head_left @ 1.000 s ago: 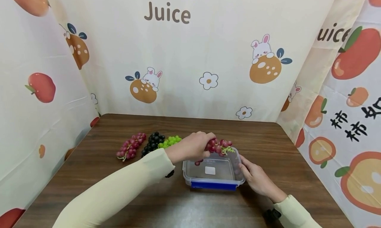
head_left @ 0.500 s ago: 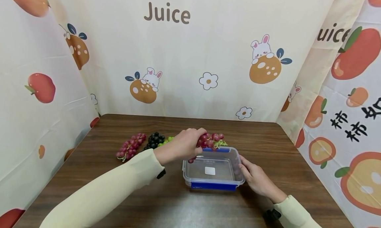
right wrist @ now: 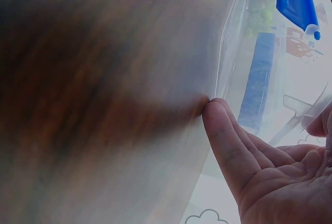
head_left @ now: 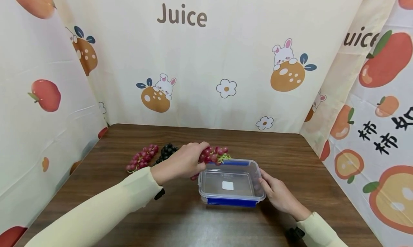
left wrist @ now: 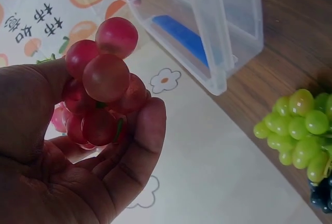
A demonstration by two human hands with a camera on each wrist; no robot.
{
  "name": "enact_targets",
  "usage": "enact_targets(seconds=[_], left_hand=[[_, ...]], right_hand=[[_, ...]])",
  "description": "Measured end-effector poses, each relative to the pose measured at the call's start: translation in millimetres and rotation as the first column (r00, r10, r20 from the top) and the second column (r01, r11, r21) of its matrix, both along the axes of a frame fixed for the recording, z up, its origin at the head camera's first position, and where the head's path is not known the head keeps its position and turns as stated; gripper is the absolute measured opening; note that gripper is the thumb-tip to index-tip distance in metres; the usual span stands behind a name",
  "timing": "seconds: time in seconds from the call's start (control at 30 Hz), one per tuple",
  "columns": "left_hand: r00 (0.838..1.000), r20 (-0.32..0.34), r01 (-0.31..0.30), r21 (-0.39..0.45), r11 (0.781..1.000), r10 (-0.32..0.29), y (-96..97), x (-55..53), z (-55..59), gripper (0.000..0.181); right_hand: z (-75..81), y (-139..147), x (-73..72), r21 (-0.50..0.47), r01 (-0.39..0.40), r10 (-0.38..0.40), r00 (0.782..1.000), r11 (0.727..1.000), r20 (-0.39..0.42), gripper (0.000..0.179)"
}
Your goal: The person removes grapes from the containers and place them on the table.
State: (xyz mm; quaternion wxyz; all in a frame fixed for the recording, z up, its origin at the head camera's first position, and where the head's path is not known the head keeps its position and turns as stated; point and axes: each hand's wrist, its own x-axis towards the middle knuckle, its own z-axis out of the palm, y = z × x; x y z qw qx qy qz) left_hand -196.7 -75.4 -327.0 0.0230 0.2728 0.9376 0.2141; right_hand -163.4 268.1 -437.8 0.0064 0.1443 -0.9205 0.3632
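Observation:
My left hand (head_left: 184, 159) holds a bunch of red grapes (head_left: 214, 154) raised near the back left corner of a clear plastic food container (head_left: 232, 173) with blue strips. In the left wrist view, thumb and fingers curl round the red grapes (left wrist: 106, 76). A few grapes hang below that hand, left of the container's rim. My right hand (head_left: 279, 193) grips the container's right side. In the right wrist view, the fingers (right wrist: 228, 146) lie almost straight against the container's wall, with the thumb by the rim.
Another red grape bunch (head_left: 142, 159) lies at the left of the brown wooden table (head_left: 138, 211). Beside it is a black bunch (head_left: 166, 152). Green grapes (left wrist: 301, 128) show in the left wrist view but are hidden behind my left hand from above. Printed curtains (head_left: 193, 60) enclose the table.
My left hand has moved left with the red grapes, from over the container to its back left corner, and now covers the green grapes. The right hand and container have stayed put.

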Motion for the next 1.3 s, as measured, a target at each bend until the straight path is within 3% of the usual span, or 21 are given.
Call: enact_targets(seconds=[0.6,1.1,1.3], left_hand=[[0.998,0.050,-0.050,0.050,0.998,0.048,-32.7,10.5,-6.4,0.047],[0.996,0.008,-0.086,-0.012,0.996,0.086,-59.7,10.4,-23.3,0.056],[0.993,0.048,-0.107,-0.045,0.993,0.109,-67.1,11.4,-29.2,0.058]], right_hand=[[-1.0,0,0.2,-0.007,0.010,-0.010,1.000,1.000,-0.012,0.049],[-2.7,0,-0.4,0.002,0.012,-0.012,1.000,1.000,-0.016,0.049],[-1.4,0,-0.7,0.007,0.012,-0.011,1.000,1.000,-0.020,0.049]])
